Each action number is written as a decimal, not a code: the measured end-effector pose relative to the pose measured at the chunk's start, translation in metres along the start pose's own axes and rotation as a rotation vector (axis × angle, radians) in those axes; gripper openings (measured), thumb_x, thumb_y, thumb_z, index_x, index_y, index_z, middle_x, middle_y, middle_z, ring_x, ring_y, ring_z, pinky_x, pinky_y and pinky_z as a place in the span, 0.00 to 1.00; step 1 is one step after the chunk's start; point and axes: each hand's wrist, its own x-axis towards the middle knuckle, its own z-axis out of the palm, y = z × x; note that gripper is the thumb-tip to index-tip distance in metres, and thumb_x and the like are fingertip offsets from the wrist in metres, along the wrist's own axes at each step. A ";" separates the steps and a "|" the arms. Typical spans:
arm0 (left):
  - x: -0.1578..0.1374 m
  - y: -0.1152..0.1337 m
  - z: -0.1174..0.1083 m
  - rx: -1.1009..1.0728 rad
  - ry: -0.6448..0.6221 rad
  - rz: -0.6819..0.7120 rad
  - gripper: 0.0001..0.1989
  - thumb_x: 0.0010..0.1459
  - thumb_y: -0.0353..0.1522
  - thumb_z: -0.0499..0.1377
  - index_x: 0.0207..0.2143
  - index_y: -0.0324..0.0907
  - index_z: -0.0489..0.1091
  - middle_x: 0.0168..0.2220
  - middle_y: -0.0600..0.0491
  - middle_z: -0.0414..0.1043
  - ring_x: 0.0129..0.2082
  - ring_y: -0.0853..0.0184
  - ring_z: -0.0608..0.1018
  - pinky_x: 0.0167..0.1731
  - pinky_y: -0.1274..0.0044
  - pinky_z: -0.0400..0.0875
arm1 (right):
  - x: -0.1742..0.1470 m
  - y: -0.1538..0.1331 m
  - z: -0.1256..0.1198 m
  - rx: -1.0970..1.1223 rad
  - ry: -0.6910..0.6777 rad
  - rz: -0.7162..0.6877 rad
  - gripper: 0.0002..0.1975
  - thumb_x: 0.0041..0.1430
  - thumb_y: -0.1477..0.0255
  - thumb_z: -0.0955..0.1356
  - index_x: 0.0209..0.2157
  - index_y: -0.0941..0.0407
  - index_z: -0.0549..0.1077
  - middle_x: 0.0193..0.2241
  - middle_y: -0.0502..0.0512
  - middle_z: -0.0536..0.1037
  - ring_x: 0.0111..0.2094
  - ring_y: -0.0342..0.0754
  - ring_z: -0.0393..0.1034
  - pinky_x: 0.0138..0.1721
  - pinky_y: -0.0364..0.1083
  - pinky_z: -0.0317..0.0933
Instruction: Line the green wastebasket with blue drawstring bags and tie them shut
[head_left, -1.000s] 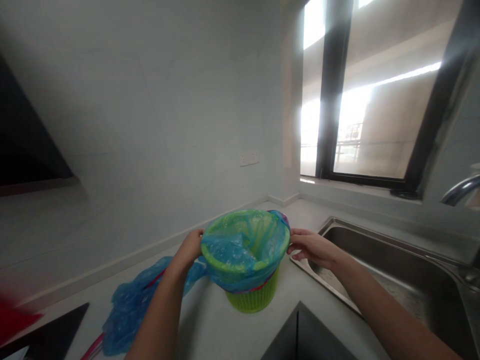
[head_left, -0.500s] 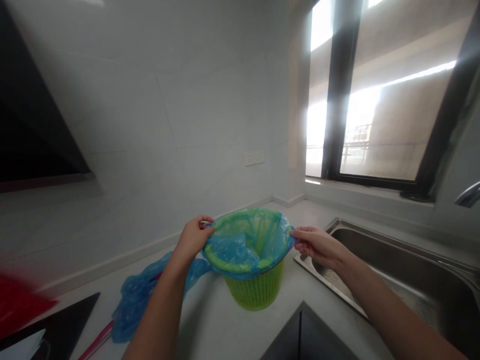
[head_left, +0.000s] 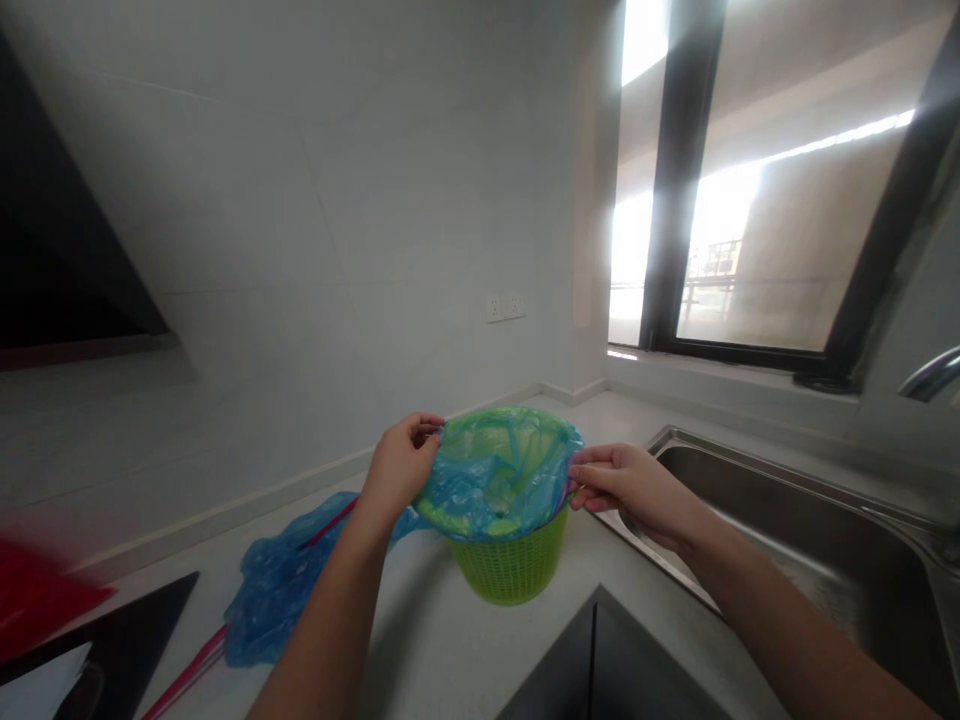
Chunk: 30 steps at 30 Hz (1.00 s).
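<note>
A green plastic basket (head_left: pixel 508 572) with mesh sides stands upright on the counter, lined with a thin blue plastic bag (head_left: pixel 491 475) folded over its rim. At the rim's left side my left hand (head_left: pixel 405 460) pinches the bag's edge. My right hand (head_left: pixel 619 485) grips the bag at the right rim, where a pink drawstring shows between or beside the fingers. More of the blue plastic (head_left: pixel 274 575) lies crumpled on the counter to the left, partly behind my left forearm, with a pink drawstring (head_left: pixel 193 665) trailing from it.
A steel sink (head_left: pixel 795 545) with a tap (head_left: pixel 930 375) lies to the right, below a window. The dark hob (head_left: pixel 142 620) and a red object (head_left: pixel 45 600) are at the left. Dark grey panels (head_left: pixel 592 665) jut in at the front. A wall socket (head_left: pixel 506 307) sits behind.
My left hand has shifted slightly right and up along the rim. My right hand has moved a little left and down, and the drawstring shows more clearly there.
</note>
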 end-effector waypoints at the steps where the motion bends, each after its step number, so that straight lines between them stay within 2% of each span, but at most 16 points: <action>1: 0.002 -0.002 0.000 -0.044 -0.006 0.002 0.13 0.46 0.32 0.61 0.36 0.40 0.77 0.37 0.47 0.79 0.40 0.57 0.79 0.43 0.71 0.71 | -0.005 -0.002 0.002 -0.003 -0.045 0.013 0.05 0.59 0.73 0.73 0.34 0.62 0.80 0.35 0.61 0.83 0.27 0.41 0.78 0.27 0.34 0.71; 5: 0.005 -0.004 0.001 -0.133 -0.044 -0.002 0.18 0.44 0.38 0.63 0.38 0.39 0.78 0.39 0.45 0.79 0.42 0.56 0.79 0.48 0.68 0.71 | -0.029 -0.011 0.010 0.060 -0.225 0.077 0.13 0.61 0.66 0.73 0.43 0.60 0.80 0.51 0.65 0.80 0.30 0.44 0.80 0.28 0.38 0.73; 8: 0.006 -0.006 0.006 -0.208 -0.057 -0.012 0.22 0.45 0.40 0.64 0.42 0.38 0.77 0.42 0.44 0.79 0.44 0.55 0.79 0.51 0.66 0.71 | -0.051 -0.019 0.015 0.079 -0.361 0.081 0.18 0.62 0.64 0.72 0.50 0.57 0.79 0.58 0.64 0.75 0.40 0.50 0.81 0.32 0.41 0.75; 10: 0.010 -0.009 0.010 -0.253 0.023 0.007 0.22 0.45 0.40 0.64 0.43 0.38 0.77 0.44 0.43 0.78 0.47 0.56 0.78 0.52 0.67 0.70 | -0.064 -0.023 0.016 0.064 -0.431 0.075 0.21 0.63 0.63 0.72 0.56 0.55 0.76 0.59 0.63 0.74 0.50 0.53 0.78 0.39 0.43 0.75; 12: 0.015 -0.014 0.011 -0.238 0.149 0.027 0.21 0.45 0.39 0.62 0.41 0.38 0.75 0.46 0.43 0.77 0.48 0.56 0.77 0.54 0.68 0.68 | -0.075 -0.027 0.013 0.026 -0.495 0.063 0.24 0.64 0.64 0.71 0.59 0.54 0.73 0.59 0.63 0.74 0.56 0.54 0.74 0.45 0.45 0.74; 14: 0.017 -0.018 0.005 -0.133 0.219 -0.027 0.21 0.45 0.39 0.59 0.41 0.38 0.74 0.46 0.42 0.77 0.48 0.56 0.77 0.51 0.67 0.70 | -0.078 -0.030 0.005 -0.032 -0.531 0.015 0.22 0.65 0.64 0.71 0.58 0.56 0.74 0.55 0.64 0.78 0.53 0.54 0.76 0.47 0.47 0.72; 15: 0.016 -0.018 -0.001 -0.054 0.202 -0.092 0.21 0.45 0.39 0.58 0.41 0.38 0.73 0.45 0.41 0.77 0.46 0.55 0.78 0.48 0.67 0.71 | -0.075 -0.032 -0.002 -0.053 -0.506 -0.036 0.21 0.65 0.63 0.70 0.56 0.57 0.75 0.51 0.65 0.80 0.49 0.53 0.78 0.47 0.47 0.72; 17: 0.010 -0.014 -0.019 0.105 0.062 -0.250 0.21 0.46 0.40 0.56 0.40 0.38 0.73 0.42 0.40 0.77 0.43 0.53 0.79 0.40 0.67 0.73 | -0.058 -0.035 -0.018 -0.050 -0.337 -0.176 0.17 0.65 0.63 0.69 0.49 0.60 0.78 0.43 0.65 0.82 0.41 0.51 0.79 0.44 0.47 0.72; 19: -0.002 -0.004 -0.040 0.209 -0.177 -0.365 0.21 0.48 0.42 0.55 0.38 0.38 0.74 0.41 0.40 0.77 0.40 0.52 0.79 0.34 0.69 0.73 | -0.027 -0.033 -0.037 0.006 -0.013 -0.322 0.12 0.63 0.65 0.70 0.43 0.59 0.79 0.39 0.61 0.83 0.36 0.48 0.78 0.40 0.44 0.71; 21: -0.014 0.009 -0.057 0.281 -0.425 -0.406 0.21 0.49 0.44 0.55 0.37 0.38 0.75 0.40 0.41 0.78 0.40 0.52 0.80 0.31 0.71 0.72 | 0.013 -0.026 -0.052 0.018 0.297 -0.350 0.06 0.60 0.70 0.69 0.36 0.58 0.78 0.35 0.58 0.82 0.32 0.45 0.76 0.34 0.41 0.69; 22: -0.019 0.016 -0.062 0.309 -0.523 -0.412 0.21 0.49 0.45 0.55 0.36 0.39 0.76 0.40 0.42 0.78 0.40 0.52 0.80 0.31 0.71 0.72 | 0.035 -0.020 -0.056 -0.004 0.377 -0.295 0.05 0.59 0.72 0.69 0.34 0.58 0.78 0.34 0.58 0.82 0.31 0.44 0.75 0.32 0.40 0.68; 24: -0.025 0.025 -0.066 0.341 -0.671 -0.406 0.21 0.51 0.47 0.54 0.35 0.40 0.76 0.40 0.43 0.78 0.40 0.53 0.80 0.29 0.73 0.71 | 0.073 -0.005 -0.059 -0.051 0.390 -0.165 0.06 0.58 0.74 0.69 0.35 0.59 0.78 0.34 0.58 0.82 0.29 0.43 0.74 0.30 0.39 0.67; 28: -0.025 0.028 -0.060 0.275 -0.822 -0.385 0.20 0.53 0.47 0.55 0.35 0.41 0.76 0.40 0.45 0.77 0.38 0.56 0.79 0.25 0.76 0.68 | 0.118 0.026 -0.048 -0.071 0.076 -0.031 0.05 0.53 0.71 0.71 0.29 0.58 0.79 0.29 0.58 0.82 0.28 0.47 0.74 0.30 0.44 0.71; 30: -0.024 0.026 -0.057 0.210 -0.830 -0.387 0.20 0.54 0.47 0.56 0.35 0.42 0.76 0.38 0.46 0.77 0.37 0.57 0.78 0.25 0.78 0.67 | 0.124 0.035 -0.044 -0.055 0.012 -0.032 0.05 0.51 0.70 0.72 0.27 0.58 0.78 0.26 0.59 0.81 0.28 0.51 0.75 0.31 0.48 0.73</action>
